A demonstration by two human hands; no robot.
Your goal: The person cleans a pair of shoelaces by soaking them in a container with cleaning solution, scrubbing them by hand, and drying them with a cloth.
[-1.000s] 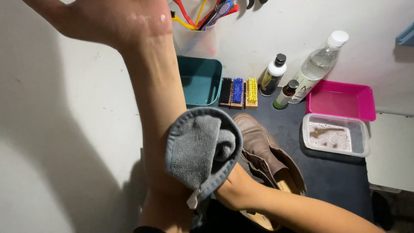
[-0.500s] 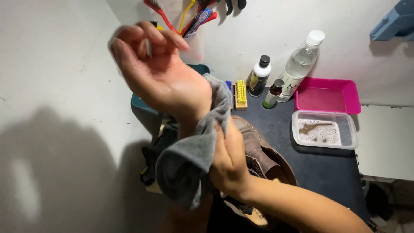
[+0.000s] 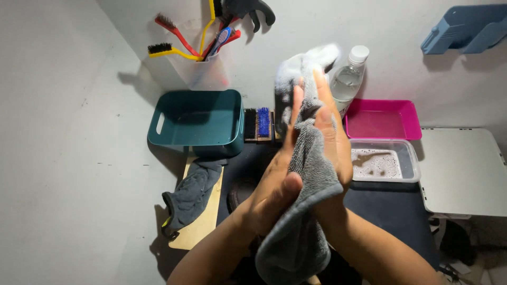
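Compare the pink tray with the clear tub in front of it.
The pink tray is opaque and bright magenta, while the clear tub is see-through with a pale rim. The pink tray looks empty; the clear tub holds foamy, soapy-looking liquid. The pink tray sits against the wall, the clear tub nearer the person. Both are shallow, rectangular and open-topped, side by side on the dark mat.
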